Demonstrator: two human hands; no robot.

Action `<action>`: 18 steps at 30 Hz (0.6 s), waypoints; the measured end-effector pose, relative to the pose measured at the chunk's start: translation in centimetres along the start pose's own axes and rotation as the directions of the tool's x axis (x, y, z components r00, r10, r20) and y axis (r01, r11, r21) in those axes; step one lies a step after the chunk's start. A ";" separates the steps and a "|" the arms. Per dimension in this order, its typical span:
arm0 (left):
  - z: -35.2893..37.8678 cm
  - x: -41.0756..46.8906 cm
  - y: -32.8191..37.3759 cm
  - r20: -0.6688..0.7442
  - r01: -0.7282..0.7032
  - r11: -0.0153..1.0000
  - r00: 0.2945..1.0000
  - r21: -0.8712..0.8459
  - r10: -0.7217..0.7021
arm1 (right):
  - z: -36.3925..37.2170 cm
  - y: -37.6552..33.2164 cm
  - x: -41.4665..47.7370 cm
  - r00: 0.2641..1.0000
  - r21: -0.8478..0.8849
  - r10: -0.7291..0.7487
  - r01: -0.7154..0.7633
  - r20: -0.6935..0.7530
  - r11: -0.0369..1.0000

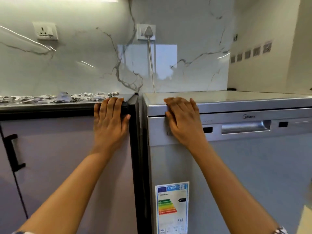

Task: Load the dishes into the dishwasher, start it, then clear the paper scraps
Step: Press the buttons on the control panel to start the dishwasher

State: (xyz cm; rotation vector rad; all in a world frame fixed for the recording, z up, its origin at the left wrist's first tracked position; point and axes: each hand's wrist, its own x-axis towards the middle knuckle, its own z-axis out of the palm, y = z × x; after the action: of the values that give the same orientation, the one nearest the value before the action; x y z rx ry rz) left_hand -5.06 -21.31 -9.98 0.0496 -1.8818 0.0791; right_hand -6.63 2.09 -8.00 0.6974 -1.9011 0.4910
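Observation:
The silver dishwasher (249,169) stands on the right with its door closed and its recessed handle (244,127) free. My right hand (183,122) rests flat on its top left corner, fingers reaching over the top edge. Several torn paper scraps (50,98) lie along the dark countertop (50,107) on the left. My left hand (109,125) rests on the counter's front edge near its right end, fingers lying over the rim beside the scraps, thumb out to the side. No dishes are in view.
A marble-patterned wall runs behind, with a free socket (45,31) and a plugged-in white plug (148,32) whose cord hangs down. A pale cabinet door with a black handle (14,152) sits under the counter. An energy label (172,206) is stuck on the dishwasher's front.

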 end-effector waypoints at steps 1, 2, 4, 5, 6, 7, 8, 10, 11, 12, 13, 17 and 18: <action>0.2 -0.2 0.1 -0.008 0.001 1.000 1.000 0.009 -0.001 | 0.4 0.0 -1.3 1.000 0.000 -0.002 0.002 -0.021 1.000; 0.4 -0.4 0.1 -0.005 0.001 1.000 1.000 0.019 -0.001 | 0.7 -0.1 -2.8 1.000 0.009 0.006 -0.006 -0.028 1.000; 0.6 -0.6 0.1 -0.002 -0.003 0.999 1.000 0.039 0.004 | 1.4 -0.3 -6.3 0.999 0.008 0.038 -0.037 -0.033 0.999; 0.7 -0.6 0.0 0.001 -0.010 0.999 1.000 0.048 0.010 | 1.7 -0.4 -8.0 0.998 -0.002 0.055 -0.055 -0.036 0.998; 0.8 -0.5 -0.2 0.005 -0.015 0.999 1.000 0.052 0.015 | 2.0 -0.5 -9.6 0.997 -0.014 0.067 -0.068 -0.040 0.998; 0.9 -0.6 -0.3 0.006 -0.020 0.998 1.000 0.058 0.019 | 2.5 -0.5 -10.8 0.996 -0.030 0.077 -0.078 -0.040 0.996; 1.0 -0.6 -0.4 0.001 -0.021 0.998 1.000 0.059 0.021 | 2.9 -0.6 -11.5 0.996 -0.048 0.087 -0.088 -0.034 0.995; 1.3 -0.6 -0.6 -0.015 -0.029 0.998 0.999 0.063 0.030 | 3.6 -0.8 -12.0 0.993 -0.087 0.117 -0.120 -0.034 0.989; 1.5 -0.7 -0.6 -0.019 -0.032 0.997 0.999 0.065 0.034 | 4.0 -1.1 -11.9 0.990 -0.105 0.132 -0.136 -0.044 0.985; 1.7 -0.6 -0.7 -0.025 -0.035 0.997 0.999 0.070 0.037 | 4.2 -1.3 -11.8 0.989 -0.120 0.137 -0.143 -0.056 0.983; 1.9 -0.6 -0.7 -0.033 -0.035 0.997 0.999 0.075 0.037 | 4.6 -1.6 -11.8 0.990 -0.132 0.128 -0.135 -0.064 0.982; 2.1 -0.6 -0.7 -0.042 -0.031 0.997 0.999 0.069 0.034 | 5.5 -2.4 -11.7 0.994 -0.164 0.088 -0.097 -0.065 0.982; 2.1 -0.6 -0.7 -0.045 -0.027 0.997 0.999 0.069 0.030 | 5.5 -2.5 -11.4 0.993 -0.171 0.096 -0.107 -0.074 0.979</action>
State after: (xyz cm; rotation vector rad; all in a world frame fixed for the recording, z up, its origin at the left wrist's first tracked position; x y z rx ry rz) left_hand -6.87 -22.13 -11.15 0.0673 -1.8334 0.1625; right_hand -5.00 -0.31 -20.61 0.4660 -1.8979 0.4000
